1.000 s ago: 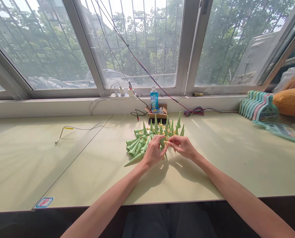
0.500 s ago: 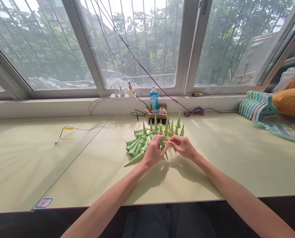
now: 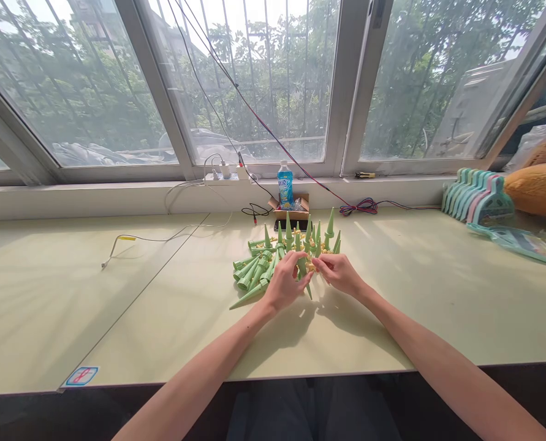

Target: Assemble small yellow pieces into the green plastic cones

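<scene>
My left hand (image 3: 282,285) is closed around a green plastic watering spike (image 3: 303,268), whose pointed end slants down toward me. At that spike's side sits a small yellow valve piece (image 3: 310,266). My right hand (image 3: 340,272) pinches this yellow piece between thumb and forefinger; the fingers partly hide it. To the left of my hands lies a heap of green spikes (image 3: 254,269), several on their sides. Behind my hands, more spikes (image 3: 289,233) stand tip-up, with small yellow pieces (image 3: 299,233) among them.
A blue-labelled bottle (image 3: 285,184) stands in a small cardboard box (image 3: 303,205) by the window sill. Cables (image 3: 364,207) run along the table's back. At the right are pastel dustpan-like pieces (image 3: 479,196) and an orange rounded object (image 3: 539,188).
My right hand has shifted very slightly at the yellow piece, and the held spike has tilted a little. The heap has stayed in place.
</scene>
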